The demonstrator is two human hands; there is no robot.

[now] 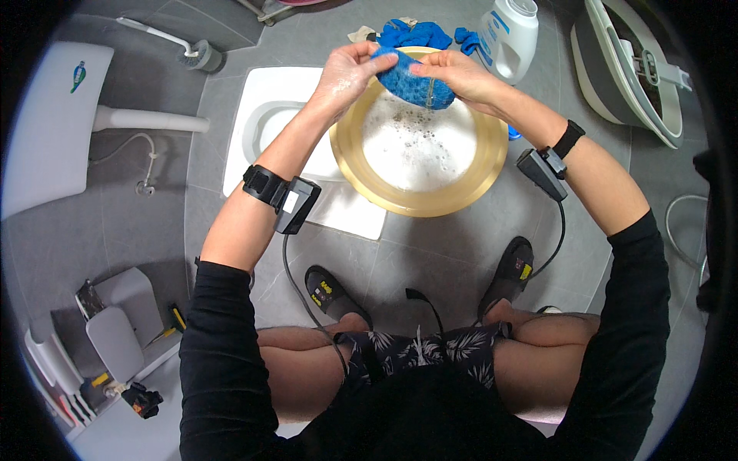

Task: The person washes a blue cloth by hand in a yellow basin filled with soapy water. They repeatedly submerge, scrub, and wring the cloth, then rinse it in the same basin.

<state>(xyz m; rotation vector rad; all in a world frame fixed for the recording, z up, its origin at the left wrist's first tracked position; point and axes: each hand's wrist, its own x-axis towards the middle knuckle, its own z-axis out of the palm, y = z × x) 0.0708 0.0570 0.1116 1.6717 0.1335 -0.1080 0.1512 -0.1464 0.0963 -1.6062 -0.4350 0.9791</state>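
A wet blue piece of cloth (412,82) is stretched between my two hands, above the far side of a yellow plastic basin (420,204). My left hand (353,72) pinches its left end between thumb and fingers. Its upper right part is gripped by my right hand (461,78). Sudsy water (420,144) with white foam and bubbles lies in the basin. More wet blue cloth (412,34) is heaped on the floor beyond the rim, with a smaller blue piece (467,40) beside a white plastic bottle (508,43) without a cap.
A white squat toilet (271,129) is left of the basin, partly behind it. A toilet brush in its holder (200,56) stands by the left wall, near a white cistern (57,127). A grey and white litter box (625,75) sits at the right. Cables hang from both wrist devices.
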